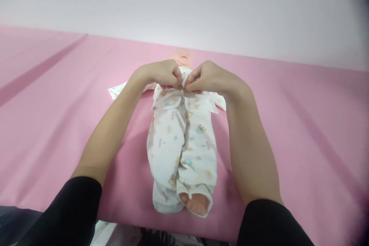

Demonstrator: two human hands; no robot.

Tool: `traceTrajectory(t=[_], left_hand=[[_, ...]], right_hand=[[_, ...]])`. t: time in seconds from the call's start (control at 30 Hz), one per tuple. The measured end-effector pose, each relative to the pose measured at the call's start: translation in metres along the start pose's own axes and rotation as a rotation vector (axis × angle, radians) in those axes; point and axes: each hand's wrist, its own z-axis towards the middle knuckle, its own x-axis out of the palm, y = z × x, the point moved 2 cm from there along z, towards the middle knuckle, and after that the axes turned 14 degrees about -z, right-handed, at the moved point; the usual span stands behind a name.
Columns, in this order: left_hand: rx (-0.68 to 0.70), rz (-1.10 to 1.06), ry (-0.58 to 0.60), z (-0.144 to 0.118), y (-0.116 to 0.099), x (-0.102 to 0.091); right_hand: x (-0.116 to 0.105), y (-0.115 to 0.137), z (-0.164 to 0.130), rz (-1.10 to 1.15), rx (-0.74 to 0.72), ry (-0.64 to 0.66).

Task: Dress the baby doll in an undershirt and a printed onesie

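On its back lies a baby doll (198,203), head away from me, dressed in a white baby jacket (198,103) and matching trousers (167,142) with small animal prints. My left hand (167,73) is closed at the chest, pinching one front edge of the jacket. Opposite it, my right hand (208,77) pinches the other edge, and the fingertips of both nearly meet below the neck. Beneath them the jacket's lower corners hang apart. Any tie or snap between the fingers is too small to make out. One bare foot shows in the right trouser leg; the other is covered.
A pink sheet (288,142) with creases covers the table under the doll. Behind it rises a pale wall (184,7). The jacket's left sleeve (116,90) lies spread outward. Below the table's front edge, white cloth (106,232) and dark patterned fabric show.
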Motion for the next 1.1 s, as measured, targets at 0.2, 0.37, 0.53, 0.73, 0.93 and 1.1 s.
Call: traceTrajectory(t=[0.2, 0.37, 0.53, 0.73, 0.93, 1.1], left_hand=[[0.018, 0.04, -0.005, -0.004, -0.004, 0.0], [0.045, 0.156, -0.076, -0.01, -0.013, 0.001], [0.029, 0.257, -0.131, -0.009, -0.014, 0.001], [-0.046, 0.318, -0.161, -0.01, -0.014, 0.004], [-0.192, 0.424, -0.126, -0.021, -0.026, 0.012], [-0.255, 0.526, -0.111, -0.042, -0.043, 0.023]], right_hand=[[-0.001, -0.005, 0.007, 0.14, 0.04, 0.036], [0.003, -0.016, 0.015, 0.264, 0.083, 0.085], [0.007, -0.023, 0.02, 0.347, 0.084, 0.089], [0.002, -0.013, 0.01, 0.178, 0.081, 0.037], [0.003, 0.02, -0.014, -0.43, 0.043, -0.072], [0.005, 0.04, -0.04, -0.734, -0.006, -0.078]])
